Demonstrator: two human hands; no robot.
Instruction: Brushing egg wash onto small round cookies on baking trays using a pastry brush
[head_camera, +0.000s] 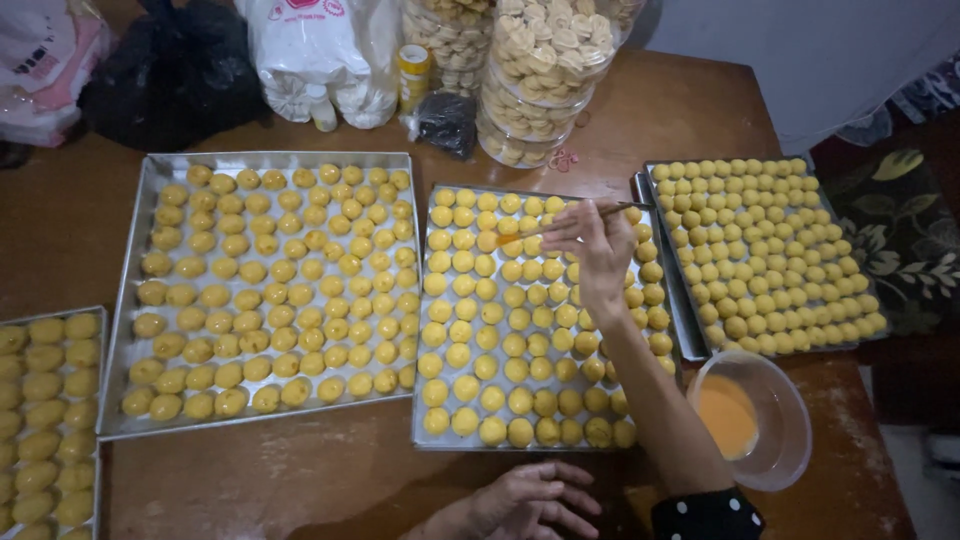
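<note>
My right hand (597, 245) reaches out over the middle of the frame, its fingers pinched shut around a thin brush (575, 220) that lies nearly level, with the orange-tipped end pointing left and touching a dough ball in the upper rows of the middle tray (425, 400). That tray is packed with rows of small round yellow dough balls (490, 345). My left hand (525, 500) rests flat on the brown table (330, 480) at the bottom centre, fingers loosely spread and holding nothing, just below the middle tray's near edge. At the lower right, beside my right forearm, stands a clear plastic bowl (790, 440) with orange egg wash in it. A larger tray (135, 300) of oval dough pieces fills the left centre, another tray (98, 330) shows at the lower left edge, and a fourth tray (690, 330) sits at the upper right. Clear jars of baked cookies (550, 60) and a white plastic bag (320, 50) stand along the top.
</note>
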